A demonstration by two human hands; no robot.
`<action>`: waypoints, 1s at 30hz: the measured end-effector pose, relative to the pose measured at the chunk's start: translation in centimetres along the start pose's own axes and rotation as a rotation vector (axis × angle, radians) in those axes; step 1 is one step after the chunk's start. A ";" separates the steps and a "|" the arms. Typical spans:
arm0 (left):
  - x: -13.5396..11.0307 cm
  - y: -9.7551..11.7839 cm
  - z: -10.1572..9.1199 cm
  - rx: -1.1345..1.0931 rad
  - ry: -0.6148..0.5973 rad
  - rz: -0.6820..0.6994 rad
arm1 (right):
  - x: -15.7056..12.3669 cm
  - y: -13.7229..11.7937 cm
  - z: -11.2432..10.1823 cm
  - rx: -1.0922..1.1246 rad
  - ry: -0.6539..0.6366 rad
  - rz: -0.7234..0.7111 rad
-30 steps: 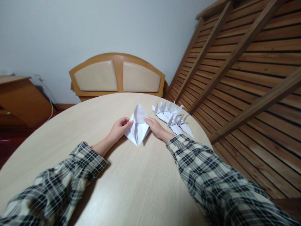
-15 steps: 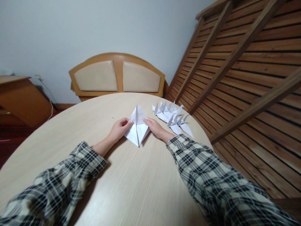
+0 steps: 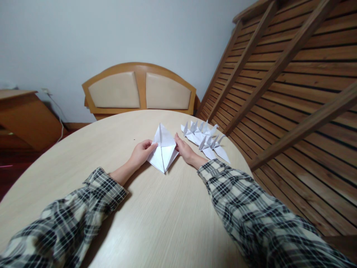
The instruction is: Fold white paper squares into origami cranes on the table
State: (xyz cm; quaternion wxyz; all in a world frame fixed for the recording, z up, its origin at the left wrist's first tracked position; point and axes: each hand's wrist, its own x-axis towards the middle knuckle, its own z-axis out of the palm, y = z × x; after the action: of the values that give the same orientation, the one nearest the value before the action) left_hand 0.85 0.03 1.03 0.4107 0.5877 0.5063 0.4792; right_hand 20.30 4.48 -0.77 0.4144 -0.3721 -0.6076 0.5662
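A folded sheet of white paper (image 3: 164,149), kite-shaped with a crease down its middle, is held just over the table with its upper point away from me. My left hand (image 3: 141,152) pinches its left edge, the thumb on top and the fingers underneath. At the right edge is my right hand (image 3: 186,150), its thumb raised off the paper. The other fingers of that hand touch the edge and are partly hidden behind it. Several white paper cranes (image 3: 205,139) stand grouped just beyond my right hand.
The round, pale wooden table (image 3: 156,223) spreads beneath my arms. Behind it stands a padded headboard (image 3: 114,91) against the wall. A slatted wooden panel (image 3: 279,93) leans along the right side. A brown desk (image 3: 25,115) with a white cable nearby is at far left.
My right thumb has come off the paper's face, and that hand has shifted to its right edge. The paper's top has tipped slightly left. My left hand keeps its grip.
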 end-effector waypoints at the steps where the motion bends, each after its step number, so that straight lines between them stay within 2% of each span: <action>1: 0.0 0.0 0.0 0.006 0.002 -0.002 | 0.1 0.2 0.0 0.027 0.006 0.008; 3: 0.0 0.1 0.0 0.017 0.004 -0.006 | 0.4 0.5 0.0 0.047 0.019 -0.010; 10: -0.1 0.2 0.0 -0.018 0.006 -0.024 | 0.3 0.1 -0.2 -0.080 -0.037 -0.219; 20: -0.1 0.2 0.0 -0.029 -0.006 -0.015 | 0.1 -0.1 0.2 -0.083 -0.023 -0.149; 30: -0.3 0.5 0.0 -0.023 -0.079 -0.009 | 0.0 0.2 0.2 -0.083 -0.024 -0.078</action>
State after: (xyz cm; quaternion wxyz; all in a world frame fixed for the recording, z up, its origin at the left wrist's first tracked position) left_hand 0.93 -0.34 1.47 0.4393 0.5989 0.4868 0.4597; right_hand 20.07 4.40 -1.00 0.4132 -0.3583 -0.6496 0.5281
